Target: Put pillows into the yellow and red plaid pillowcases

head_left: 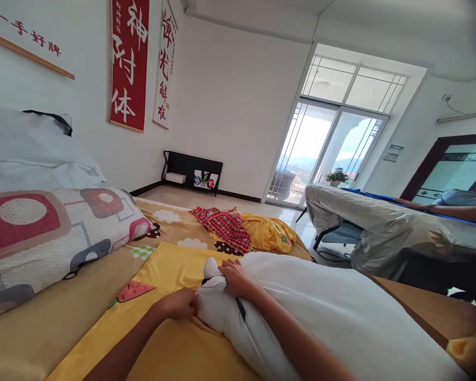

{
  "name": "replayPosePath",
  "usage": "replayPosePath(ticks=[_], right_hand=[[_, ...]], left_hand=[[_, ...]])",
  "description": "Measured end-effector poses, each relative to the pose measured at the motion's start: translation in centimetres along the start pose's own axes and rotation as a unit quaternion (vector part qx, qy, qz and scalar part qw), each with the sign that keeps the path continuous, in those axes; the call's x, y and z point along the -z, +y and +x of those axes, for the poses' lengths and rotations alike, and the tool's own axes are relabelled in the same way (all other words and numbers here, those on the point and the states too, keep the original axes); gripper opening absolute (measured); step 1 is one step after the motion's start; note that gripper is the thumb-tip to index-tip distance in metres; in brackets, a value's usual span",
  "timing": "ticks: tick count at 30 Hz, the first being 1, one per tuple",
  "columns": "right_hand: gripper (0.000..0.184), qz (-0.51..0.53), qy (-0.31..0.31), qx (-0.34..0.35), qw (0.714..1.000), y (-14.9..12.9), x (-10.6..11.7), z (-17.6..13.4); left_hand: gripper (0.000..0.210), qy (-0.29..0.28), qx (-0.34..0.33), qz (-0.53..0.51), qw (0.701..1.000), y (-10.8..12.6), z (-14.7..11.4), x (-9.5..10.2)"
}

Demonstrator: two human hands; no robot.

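A big stuffed white pillow lies across the right front of the bed, its near end bunched, with a dark strip on its side. My right hand is closed over that bunched end and grips the white fabric. Against the same end, lower left, my left hand is curled with its fingertips hidden. Whether it pinches the pillow or the cloth below, I cannot tell. Beneath both hands spreads a yellow cloth with a printed watermelon slice; its rim is folded up along the pillow's underside.
A patterned pillow and white bedding lie at left. Red checked cloth and crumpled yellow cloth rest at the bed's far edge. At right, another person's arm reaches over a plastic-covered table. A cardboard box stands beside the bed.
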State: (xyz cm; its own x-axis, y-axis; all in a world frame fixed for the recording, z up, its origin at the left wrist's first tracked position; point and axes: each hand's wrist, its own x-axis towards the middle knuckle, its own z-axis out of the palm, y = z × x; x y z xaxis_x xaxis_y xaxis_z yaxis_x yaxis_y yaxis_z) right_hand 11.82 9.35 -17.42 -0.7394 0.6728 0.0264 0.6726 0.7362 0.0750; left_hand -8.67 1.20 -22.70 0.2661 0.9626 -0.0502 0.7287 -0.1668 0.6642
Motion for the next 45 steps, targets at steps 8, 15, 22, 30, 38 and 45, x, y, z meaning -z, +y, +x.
replayPosePath(ticks=[8, 15, 22, 30, 38, 45], right_hand=[[0.026, -0.016, -0.029, -0.01, 0.999, 0.2, -0.2, -0.6], [0.032, -0.035, -0.06, -0.019, 0.997, -0.7, 0.3, -0.1], [0.025, -0.037, -0.129, 0.049, 0.99, -4.0, -0.4, 2.5], [0.027, -0.05, -0.167, 0.023, 0.984, -6.3, -1.0, 5.0], [0.035, -0.05, -0.131, -0.062, 0.988, -4.4, -1.2, 6.6], [0.048, -0.038, -0.057, -0.03, 0.997, -5.2, -0.3, 2.4]], left_hand=[[0.052, 0.013, 0.074, 0.224, 0.972, -1.4, 6.1, 1.7], [0.033, 0.086, 0.123, 0.207, 0.967, -3.0, 8.5, -0.6], [0.01, 0.149, 0.173, 0.102, 0.968, -4.2, 9.6, -0.3], [0.007, 0.224, 0.138, 0.11, 0.958, -2.6, 9.3, 1.1], [0.011, 0.208, 0.066, 0.197, 0.956, -0.4, 7.3, 1.3], [0.015, 0.15, 0.059, 0.209, 0.965, -0.5, 7.1, 0.6]])
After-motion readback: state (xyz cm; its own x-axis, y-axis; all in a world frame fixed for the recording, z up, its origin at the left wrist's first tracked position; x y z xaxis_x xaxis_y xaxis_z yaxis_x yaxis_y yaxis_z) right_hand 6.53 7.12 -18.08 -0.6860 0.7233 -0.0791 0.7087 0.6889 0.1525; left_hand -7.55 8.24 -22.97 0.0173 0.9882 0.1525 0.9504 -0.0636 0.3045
